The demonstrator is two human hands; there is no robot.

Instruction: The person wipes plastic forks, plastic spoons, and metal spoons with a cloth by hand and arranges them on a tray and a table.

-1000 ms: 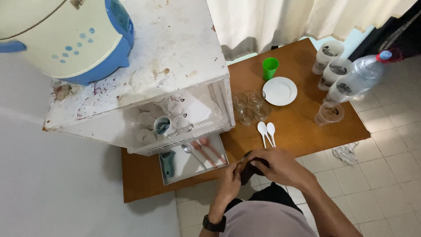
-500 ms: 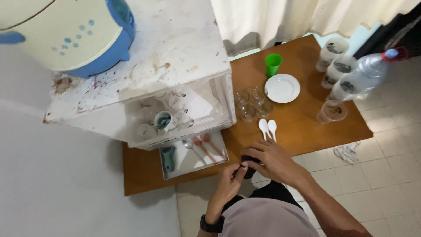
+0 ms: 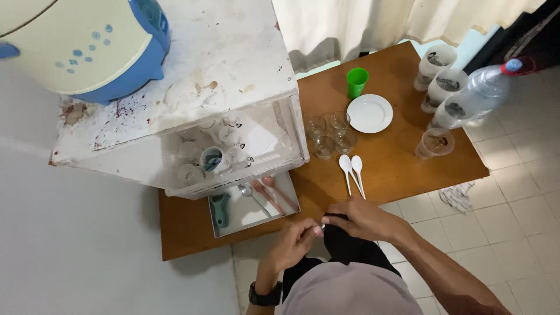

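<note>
Hands meet at the near edge of the wooden surface (image 3: 402,169): the left hand (image 3: 294,239) and right hand (image 3: 361,217) are both curled, fingertips pinching a small dark item (image 3: 322,225) between them, too small and too hidden to tell what it is. Just behind the left hand a shallow open drawer (image 3: 255,217) holds a teal-handled tool (image 3: 220,210), a metal spoon (image 3: 251,194) and two pink utensils (image 3: 269,193). Above it a clear plastic drawer (image 3: 233,153) is packed with small glasses and a cup with a dark blue inside. A stained white cabinet top (image 3: 233,64) carries a cream and blue appliance (image 3: 81,44). Beyond the right hand lie two white plastic spoons (image 3: 352,170), side by side. Farther back stand four empty clear glasses (image 3: 330,135) in a cluster, a bare white plate (image 3: 370,113) and a green cup (image 3: 357,81). At the far right corner are three plastic cups with lids (image 3: 442,87), one open cup (image 3: 434,143) with a dark residue at the bottom, and a clear bottle (image 3: 484,90) lying tilted across them.
</note>
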